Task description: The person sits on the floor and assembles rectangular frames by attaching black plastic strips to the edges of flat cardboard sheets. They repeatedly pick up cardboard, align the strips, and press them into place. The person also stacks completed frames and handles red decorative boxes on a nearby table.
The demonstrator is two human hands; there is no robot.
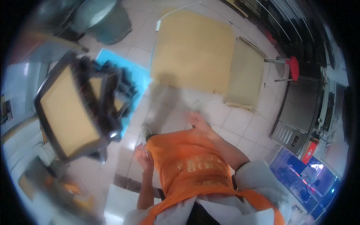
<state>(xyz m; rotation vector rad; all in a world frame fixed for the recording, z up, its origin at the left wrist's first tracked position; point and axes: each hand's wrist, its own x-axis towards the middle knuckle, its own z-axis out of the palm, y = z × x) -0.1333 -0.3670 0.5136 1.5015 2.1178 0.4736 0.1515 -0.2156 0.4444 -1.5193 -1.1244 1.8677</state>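
My left hand (143,157) is beside the left edge of the orange apron (191,165) that I wear. Its fingers are loosely bent and apart, with no held thing showing. A thin pale loop lies along the apron edge next to it. My right hand (196,120) reaches out past the apron's far edge, over the tiles. Motion smears its fingers, so their grip is unclear; a small dark spot shows just below it. Beyond it on the floor lies a large flat tan sheet (193,48), with a narrower greyish-tan panel (245,75) along its right side.
Dark-rimmed trays (69,112) with tan surfaces are stacked at the left, near a bright blue sheet (140,77). A grey bucket (112,26) stands at the far left. To the right are a metal cabinet (298,108), a red knob-like piece (293,68) and a blue box (300,176).
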